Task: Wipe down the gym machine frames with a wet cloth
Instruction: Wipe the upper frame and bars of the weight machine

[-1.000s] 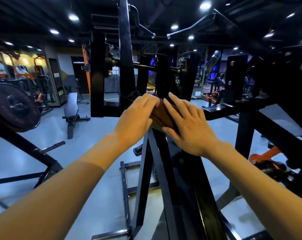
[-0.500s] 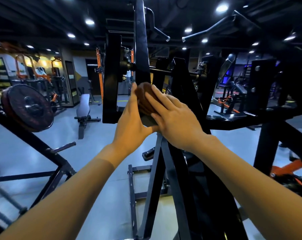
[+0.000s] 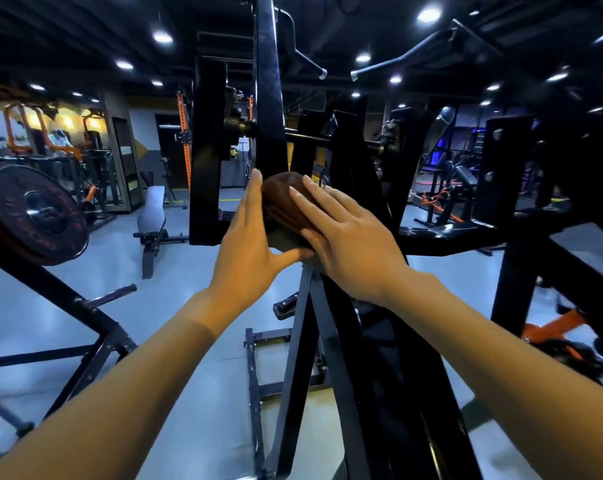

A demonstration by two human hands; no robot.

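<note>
A brown cloth (image 3: 283, 202) is bunched over the top of a sloping black frame bar (image 3: 331, 358) of the gym machine, in the middle of the view. My left hand (image 3: 248, 244) presses flat against the cloth's left side, fingers straight and pointing up, thumb under its lower edge. My right hand (image 3: 345, 233) lies on the cloth's right side with straight, spread fingers. The cloth's lower part is hidden between the two palms.
A tall black upright (image 3: 268, 98) and a crossbar with an axle rise just behind the cloth. A weight plate (image 3: 36, 216) on an angled arm sits at left, a flat bench (image 3: 151, 216) beyond it. More black frame members (image 3: 514, 237) stand at right, over grey floor.
Both hands slid the cloth up the sloping bar towards its top, then held there. My left hand turned from curled over the cloth to flat against its side.
</note>
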